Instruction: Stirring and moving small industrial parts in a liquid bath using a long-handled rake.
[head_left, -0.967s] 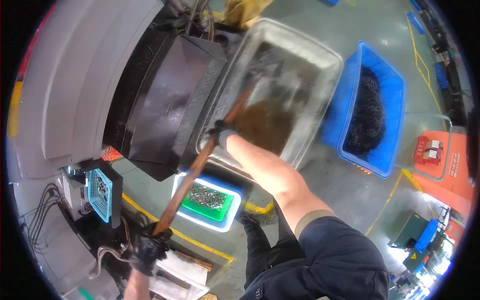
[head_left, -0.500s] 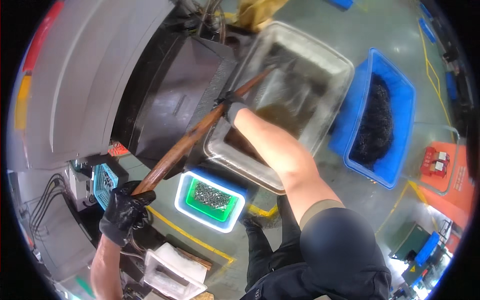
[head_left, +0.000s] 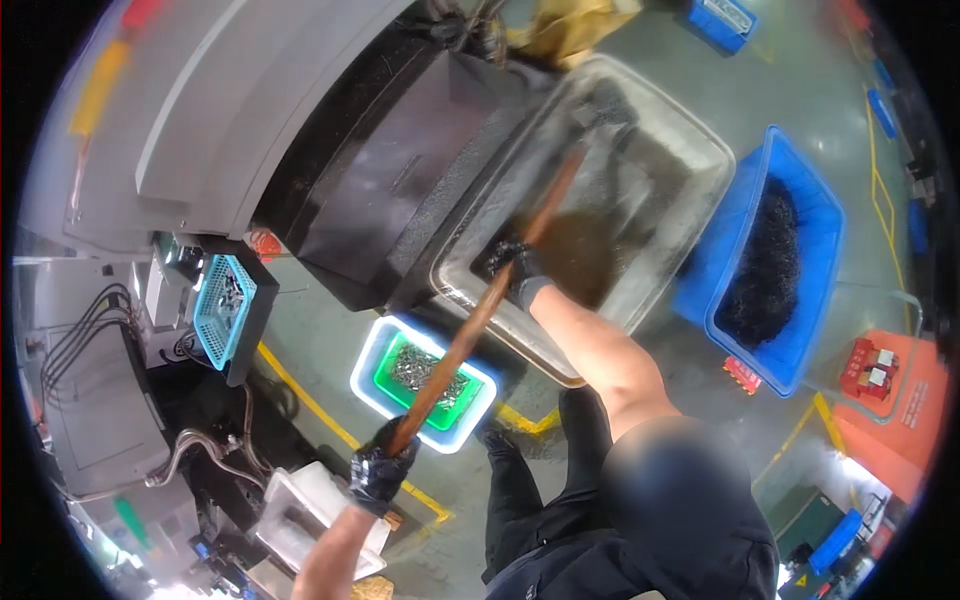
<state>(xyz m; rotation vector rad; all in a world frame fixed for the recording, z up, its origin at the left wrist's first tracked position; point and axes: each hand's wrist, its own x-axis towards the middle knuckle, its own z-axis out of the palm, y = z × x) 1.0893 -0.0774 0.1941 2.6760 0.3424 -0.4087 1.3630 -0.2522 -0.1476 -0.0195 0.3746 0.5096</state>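
A long wooden-handled shovel (head_left: 462, 345) slants from the lower left into a large pale tub (head_left: 716, 170). My left hand (head_left: 384, 468), in a wet black glove, is wrapped round the handle's near end. Farther up, my right hand (head_left: 512, 270), gloved too, grips the handle over the tub's near left part. The shovel's dark, wet-looking blade (head_left: 606, 108) is at the tub's far end, its edge blurred. Brownish liquid (head_left: 585, 250) lies on the tub's bottom. The handle crosses above a green tray of small metal parts (head_left: 410, 368), which sits in a white bin (head_left: 483, 412).
A grey machine with a dark sloping chute (head_left: 395, 175) borders the tub's left side. To the right stands a blue bin (head_left: 822, 270) holding dark metal shavings (head_left: 765, 265). A light-blue basket (head_left: 212, 310) is at left. An orange cart (head_left: 900, 400) stands far right.
The shovel's handle has swung steeper. My left hand has moved right, and the right hand slightly right and down. The blade now shows more clearly at the tub's far end; the view has shifted.
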